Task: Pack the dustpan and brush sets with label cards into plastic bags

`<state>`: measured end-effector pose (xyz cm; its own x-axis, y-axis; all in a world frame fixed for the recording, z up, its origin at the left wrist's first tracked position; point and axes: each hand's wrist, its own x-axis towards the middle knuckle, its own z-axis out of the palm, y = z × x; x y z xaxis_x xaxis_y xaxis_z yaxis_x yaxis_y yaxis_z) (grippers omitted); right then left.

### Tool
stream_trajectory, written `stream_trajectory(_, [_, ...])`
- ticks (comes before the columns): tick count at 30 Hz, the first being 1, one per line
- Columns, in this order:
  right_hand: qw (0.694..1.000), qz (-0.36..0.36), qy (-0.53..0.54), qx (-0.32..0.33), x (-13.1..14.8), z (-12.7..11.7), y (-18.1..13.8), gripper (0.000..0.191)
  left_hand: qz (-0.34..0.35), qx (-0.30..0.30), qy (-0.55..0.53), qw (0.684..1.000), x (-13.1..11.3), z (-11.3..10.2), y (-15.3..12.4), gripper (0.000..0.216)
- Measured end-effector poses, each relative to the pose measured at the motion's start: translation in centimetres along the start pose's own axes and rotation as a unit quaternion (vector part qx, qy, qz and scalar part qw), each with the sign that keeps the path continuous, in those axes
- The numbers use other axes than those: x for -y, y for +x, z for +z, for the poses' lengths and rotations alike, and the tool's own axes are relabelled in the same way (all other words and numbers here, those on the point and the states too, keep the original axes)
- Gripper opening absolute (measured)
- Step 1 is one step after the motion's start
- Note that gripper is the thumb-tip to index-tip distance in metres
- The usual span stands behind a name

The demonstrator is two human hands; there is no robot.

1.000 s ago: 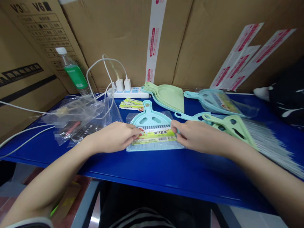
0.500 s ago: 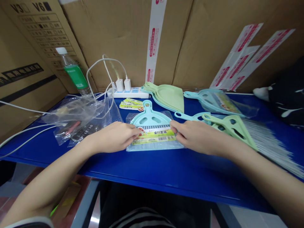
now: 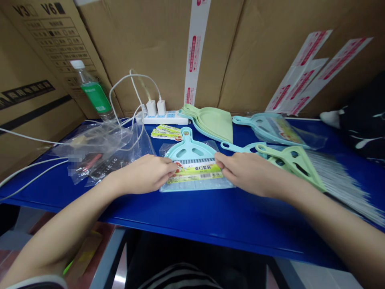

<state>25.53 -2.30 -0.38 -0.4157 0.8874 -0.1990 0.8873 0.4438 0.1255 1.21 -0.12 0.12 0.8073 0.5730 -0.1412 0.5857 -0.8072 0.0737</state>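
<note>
In front of me on the blue table lies a light blue dustpan and brush set [image 3: 192,150], its handle pointing away from me. A clear plastic bag [image 3: 197,184] covers its wide lower part, and a yellow-green label card [image 3: 200,170] shows over the brush bristles. My left hand [image 3: 148,173] is closed at the bag's left edge, thumb against the fingers. At the right edge my right hand [image 3: 248,172] pinches the bag beside the card. The fingertips' exact grip on the film is partly hidden.
Green and blue dustpans [image 3: 213,122] are stacked behind, near loose label cards [image 3: 167,132] and a power strip [image 3: 164,117]. Brushes [image 3: 291,160], a bagged set [image 3: 270,126] and clear bags [image 3: 345,180] lie right. Crumpled plastic [image 3: 120,140], cables and a bottle [image 3: 96,94] occupy the left.
</note>
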Motion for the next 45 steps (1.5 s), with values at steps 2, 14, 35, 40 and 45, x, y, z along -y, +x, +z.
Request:
stream_trajectory(2, [1.0, -0.005, -0.001, -0.011, -0.11, 0.16, 0.07, 0.024, 0.002, -0.005, 0.002, 1.0, 0.01, 0.05, -0.03, 0.025])
stream_trajectory(14, [1.0, -0.012, -0.008, -0.016, -0.27, 0.37, 0.14, 0.029, 0.006, -0.011, 0.006, 1.0, -0.11, 0.02, -0.14, 0.025])
stream_trajectory(35, [0.999, -0.018, 0.002, -0.027, -0.41, 0.53, 0.22, 0.032, 0.006, -0.013, 0.013, 1.0, -0.07, 0.07, -0.13, 0.026])
stream_trajectory(40, [1.0, -0.016, 0.005, -0.022, -0.34, 0.44, 0.22, 0.035, 0.008, -0.016, 0.014, 1.0, 0.05, 0.12, -0.09, 0.027])
stream_trajectory(45, [1.0, -0.005, -0.001, 0.006, -0.14, 0.19, 0.16, 0.036, 0.007, -0.012, 0.011, 1.0, 0.05, 0.05, -0.11, 0.026])
